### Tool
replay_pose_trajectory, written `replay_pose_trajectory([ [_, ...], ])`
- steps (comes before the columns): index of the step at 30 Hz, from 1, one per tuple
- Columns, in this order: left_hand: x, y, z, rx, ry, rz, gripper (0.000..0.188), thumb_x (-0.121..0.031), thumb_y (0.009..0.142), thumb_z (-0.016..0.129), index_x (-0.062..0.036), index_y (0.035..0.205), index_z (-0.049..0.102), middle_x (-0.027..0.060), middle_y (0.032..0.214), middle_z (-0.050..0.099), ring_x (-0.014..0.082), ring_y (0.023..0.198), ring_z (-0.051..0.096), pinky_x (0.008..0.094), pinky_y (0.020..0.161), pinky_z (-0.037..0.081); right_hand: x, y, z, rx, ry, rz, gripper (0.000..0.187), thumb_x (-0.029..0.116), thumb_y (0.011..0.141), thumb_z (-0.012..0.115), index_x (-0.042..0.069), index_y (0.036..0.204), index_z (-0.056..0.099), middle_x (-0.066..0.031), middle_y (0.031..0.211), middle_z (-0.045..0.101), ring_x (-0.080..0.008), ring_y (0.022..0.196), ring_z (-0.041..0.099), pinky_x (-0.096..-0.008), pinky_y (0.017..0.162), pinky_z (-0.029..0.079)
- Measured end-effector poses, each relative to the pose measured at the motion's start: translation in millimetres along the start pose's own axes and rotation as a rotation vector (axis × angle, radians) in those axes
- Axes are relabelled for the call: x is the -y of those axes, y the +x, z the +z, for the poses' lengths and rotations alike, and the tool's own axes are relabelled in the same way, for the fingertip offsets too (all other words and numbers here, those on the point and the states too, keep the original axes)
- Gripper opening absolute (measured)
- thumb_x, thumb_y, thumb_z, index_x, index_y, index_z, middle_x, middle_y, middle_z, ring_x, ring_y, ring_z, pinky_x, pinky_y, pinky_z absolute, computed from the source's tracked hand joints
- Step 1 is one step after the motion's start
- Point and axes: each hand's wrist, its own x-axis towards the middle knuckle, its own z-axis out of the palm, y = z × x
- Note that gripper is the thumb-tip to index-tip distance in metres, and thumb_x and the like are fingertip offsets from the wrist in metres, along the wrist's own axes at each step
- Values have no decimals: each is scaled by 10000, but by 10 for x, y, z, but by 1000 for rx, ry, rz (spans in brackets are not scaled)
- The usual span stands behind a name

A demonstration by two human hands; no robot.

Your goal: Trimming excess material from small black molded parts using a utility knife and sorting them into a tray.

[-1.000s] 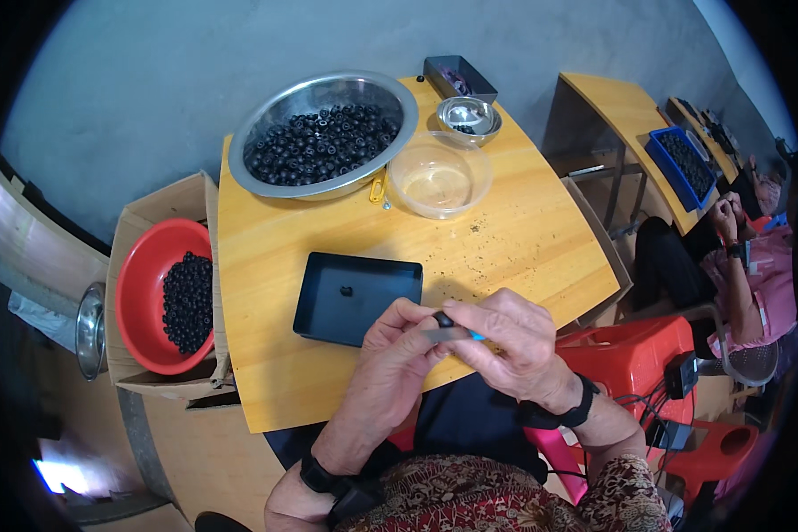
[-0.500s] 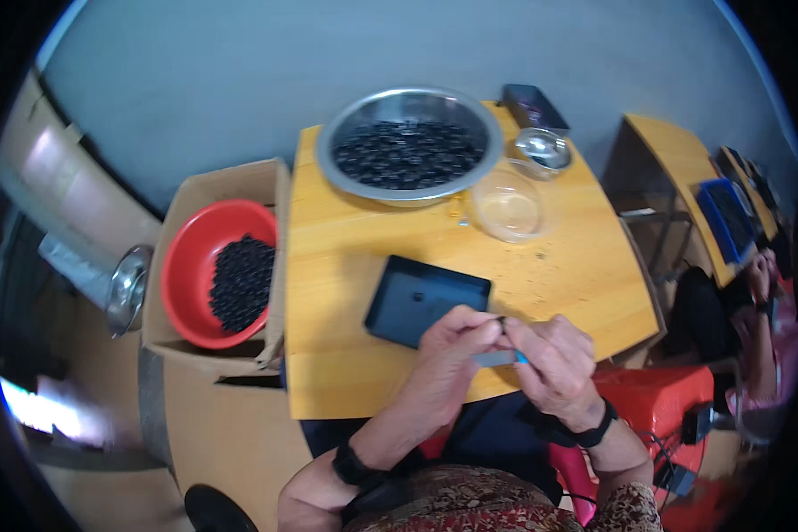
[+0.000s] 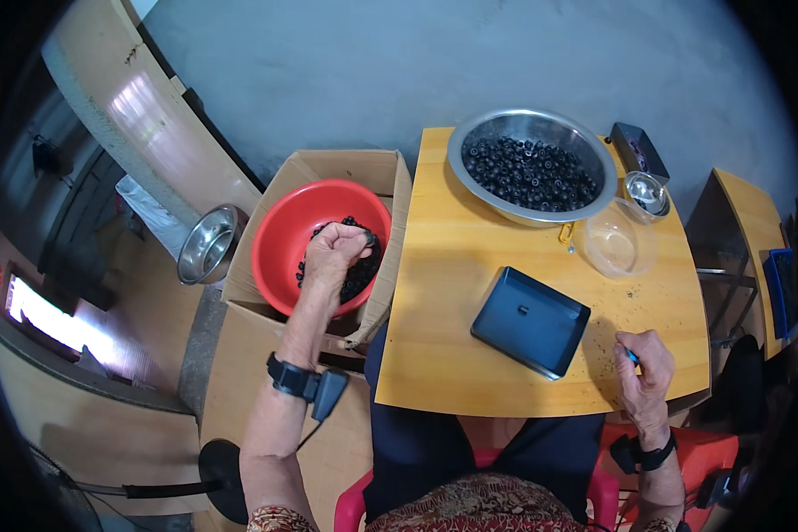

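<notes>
My left hand (image 3: 332, 253) is over the red basin (image 3: 270, 230), fingers pinched round a small dark piece (image 3: 369, 238) at their tips. Below it lies a heap of small black round parts (image 3: 359, 279). My right hand (image 3: 645, 368) rests at the near right of the wooden table (image 3: 434, 355), closed round a slim tool of which a blue bit (image 3: 631, 356) shows; the rest is hidden in the fist. Between the hands lies a shallow dark tray (image 3: 545, 341) with a little black part (image 3: 522, 310) in it.
A wide steel bowl (image 3: 470, 191) full of black ring-like parts stands at the back. Beside it are a clear plastic tub (image 3: 621, 248), a small metal bowl (image 3: 645, 193) and a dark box (image 3: 638, 151). A cardboard box (image 3: 390, 266) holds the red basin. Dark crumbs lie near my right hand.
My hands were together over the tray's near right corner. Now the left has moved left over the red basin, and the right has gone aside with the blue tool. The view has swung left.
</notes>
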Motion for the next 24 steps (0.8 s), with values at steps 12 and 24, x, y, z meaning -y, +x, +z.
replay_pose_trajectory([
  [12, -766, 330, 949, 193, 694, 475, 344, -190, 856, 667, 1, 1141, 639, 192, 1029, 680, 283, 952, 661, 372, 868, 516, -310, -109, -24, 25, 164, 388, 74, 27, 822, 688, -12, 884, 675, -109, 700, 569, -210, 616, 565, -309, 559, 430],
  [24, -137, 799, 1529, 272, 229, -228, 789, -426, 891, 686, -8, 1447, 314, 150, 1132, 647, 243, 882, 694, 258, 747, 560, -730, 40, -36, 168, -212, 128, 212, 66, 817, 701, 46, 1025, 673, -120, 825, 589, -294, 738, 606, -368, 640, 513],
])
